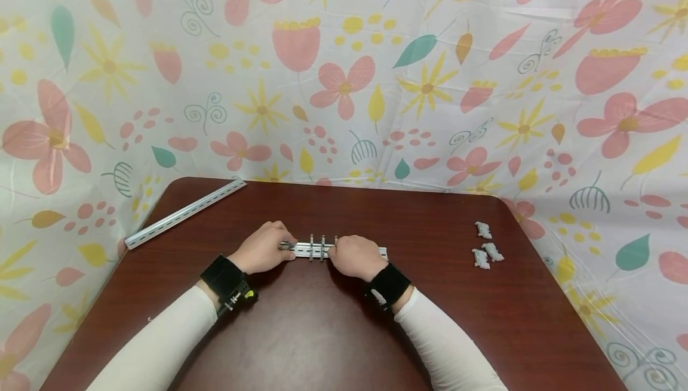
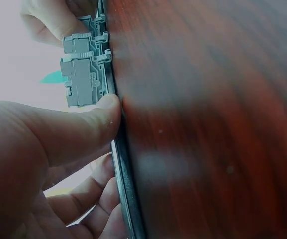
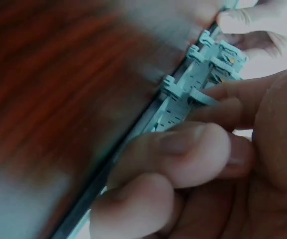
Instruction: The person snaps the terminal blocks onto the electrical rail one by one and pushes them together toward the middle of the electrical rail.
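A short slotted DIN rail [image 1: 303,252] lies across the middle of the table, with three slim grey terminal blocks standing upright on it. My left hand [image 1: 264,249] grips the rail near its left end; in the left wrist view the thumb [image 2: 101,119] presses on the rail edge beside the nearest block [image 2: 81,82]. My right hand [image 1: 357,256] is at the rightmost terminal block [image 3: 173,87], pinching it between thumb and finger in the right wrist view. Curled fingers [image 3: 183,149] hide part of the rail there. A small dark piece beside the left fingertips is unclear.
A longer slotted rail [image 1: 185,213] lies slanted at the table's back left. Three loose pale grey terminal blocks [image 1: 482,230] lie at the right side. Behind the brown table [image 1: 333,331] hangs a flower-printed cloth [image 1: 344,128].
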Demonstrator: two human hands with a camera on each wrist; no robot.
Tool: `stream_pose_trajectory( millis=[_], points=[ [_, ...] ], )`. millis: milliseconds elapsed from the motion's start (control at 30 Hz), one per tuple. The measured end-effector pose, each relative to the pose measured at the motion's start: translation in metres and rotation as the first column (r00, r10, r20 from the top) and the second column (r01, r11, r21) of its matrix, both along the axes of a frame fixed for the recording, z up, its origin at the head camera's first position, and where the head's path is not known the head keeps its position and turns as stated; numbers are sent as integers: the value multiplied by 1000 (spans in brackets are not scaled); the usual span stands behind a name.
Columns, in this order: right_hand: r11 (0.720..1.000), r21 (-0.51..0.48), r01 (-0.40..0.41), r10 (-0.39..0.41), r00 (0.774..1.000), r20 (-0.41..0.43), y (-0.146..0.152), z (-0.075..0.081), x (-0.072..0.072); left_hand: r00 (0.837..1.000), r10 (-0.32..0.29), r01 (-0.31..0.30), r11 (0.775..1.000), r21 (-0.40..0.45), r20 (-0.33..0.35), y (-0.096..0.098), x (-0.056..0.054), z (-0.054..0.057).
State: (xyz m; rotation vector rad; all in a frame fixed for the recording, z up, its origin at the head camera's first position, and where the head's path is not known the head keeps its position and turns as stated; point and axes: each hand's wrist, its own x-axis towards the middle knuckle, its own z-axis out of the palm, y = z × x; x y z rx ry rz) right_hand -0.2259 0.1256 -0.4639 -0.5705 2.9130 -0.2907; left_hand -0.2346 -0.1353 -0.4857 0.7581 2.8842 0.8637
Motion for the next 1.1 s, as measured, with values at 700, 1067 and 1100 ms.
stream_pose_trajectory(
  millis=[700,1067,1100],
  points=[
    [982,-67,-176,183,975,125,28,20,-11,998,-28,29,999,18,-53,0,-4,2],
    [980,-130,-149,158,986,56,33,7,-23,1000,-24,23,999,43,5,11,-3,4],
    [979,-135,-151,160,986,56,33,6,-23,1000,-26,26,999,36,7,12,-4,5]
  ],
)
